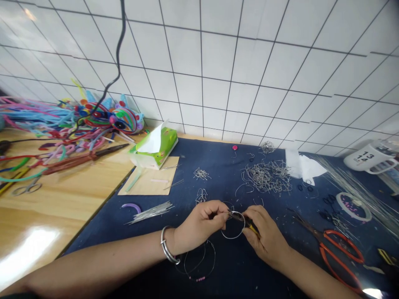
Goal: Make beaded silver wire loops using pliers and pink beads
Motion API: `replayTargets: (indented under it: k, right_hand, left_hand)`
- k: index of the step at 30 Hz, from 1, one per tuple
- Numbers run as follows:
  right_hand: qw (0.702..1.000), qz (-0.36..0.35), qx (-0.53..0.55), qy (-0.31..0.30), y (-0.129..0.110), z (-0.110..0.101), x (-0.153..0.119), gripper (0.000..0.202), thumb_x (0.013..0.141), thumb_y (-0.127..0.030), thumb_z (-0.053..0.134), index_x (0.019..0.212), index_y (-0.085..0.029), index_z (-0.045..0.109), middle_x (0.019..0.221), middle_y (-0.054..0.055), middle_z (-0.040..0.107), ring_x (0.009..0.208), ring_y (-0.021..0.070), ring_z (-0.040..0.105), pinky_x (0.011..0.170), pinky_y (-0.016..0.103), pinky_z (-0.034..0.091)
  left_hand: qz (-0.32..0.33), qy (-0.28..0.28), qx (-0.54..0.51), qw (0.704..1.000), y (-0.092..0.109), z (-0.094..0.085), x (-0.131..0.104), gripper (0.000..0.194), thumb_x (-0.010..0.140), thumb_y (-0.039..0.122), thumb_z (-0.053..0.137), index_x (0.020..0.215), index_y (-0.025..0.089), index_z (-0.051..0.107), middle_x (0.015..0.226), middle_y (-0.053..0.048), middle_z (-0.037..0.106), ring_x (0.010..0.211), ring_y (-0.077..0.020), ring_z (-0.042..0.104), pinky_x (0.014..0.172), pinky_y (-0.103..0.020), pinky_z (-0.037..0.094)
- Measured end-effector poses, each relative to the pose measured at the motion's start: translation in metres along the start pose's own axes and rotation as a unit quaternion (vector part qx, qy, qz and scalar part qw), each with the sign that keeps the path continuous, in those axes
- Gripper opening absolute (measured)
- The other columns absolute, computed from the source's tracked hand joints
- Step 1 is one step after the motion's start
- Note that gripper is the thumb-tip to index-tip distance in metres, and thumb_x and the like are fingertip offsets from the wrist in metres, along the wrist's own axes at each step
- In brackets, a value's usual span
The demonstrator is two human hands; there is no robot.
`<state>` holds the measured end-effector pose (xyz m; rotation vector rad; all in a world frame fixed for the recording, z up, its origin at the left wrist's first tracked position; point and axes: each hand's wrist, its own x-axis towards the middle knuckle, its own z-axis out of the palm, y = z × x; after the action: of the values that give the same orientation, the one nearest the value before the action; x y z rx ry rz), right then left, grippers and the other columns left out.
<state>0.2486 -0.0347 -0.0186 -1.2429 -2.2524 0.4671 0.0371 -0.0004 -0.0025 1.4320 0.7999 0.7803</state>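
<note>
Wire ring [232, 238]: between the two hands, above the blue cloth [218, 166] on the desk [84, 178]; nearly round, no clear long axis, its open face toward the camera, its upper left running to the left fingertips.
Left grip: thumb and fingertips of the left hand [202, 222] pinched together on the ring's upper-left part, partly hiding it; a silver bangle [168, 246] circles the wrist.
Right grip: right hand [264, 234] closed around yellow-and-black pliers [253, 228], which point left and slightly up, crossing the ring; whether their tips clamp the wire, cannot tell.
Below the hands: beaded loop [201, 278] with pink beads, lying near the left wrist.
Beyond the hands: tangled wire pile [264, 176]; small wire cluster [201, 173].
Left side: straight wire bundle [152, 212], purple curved piece [131, 206], tissue pack [168, 143] partly on a tan sheet [149, 187].
Right side: orange-handled scissors [343, 245], round dish [343, 203], white mug [358, 160].
</note>
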Motion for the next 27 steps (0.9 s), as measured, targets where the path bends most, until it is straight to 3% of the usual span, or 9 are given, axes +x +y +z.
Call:
replayTargets:
  k: [27]
  right_hand:
    - [0.996,-0.050,-0.076,0.014,0.0083,0.0059,-0.0004,0.014,0.085,-0.022,0.041,0.095,-0.017,0.049,0.086,0.007,0.049,0.077,0.0180,0.048,0.068,0.035,0.046]
  left_hand:
    - [-0.008,-0.001,0.037,0.999,0.0051,0.0060,-0.0041,0.017,0.084,0.021,0.048,0.069,0.014,0.051,0.058,0.003,0.050,0.053,-0.0074,0.039,0.053,-0.020,0.031]
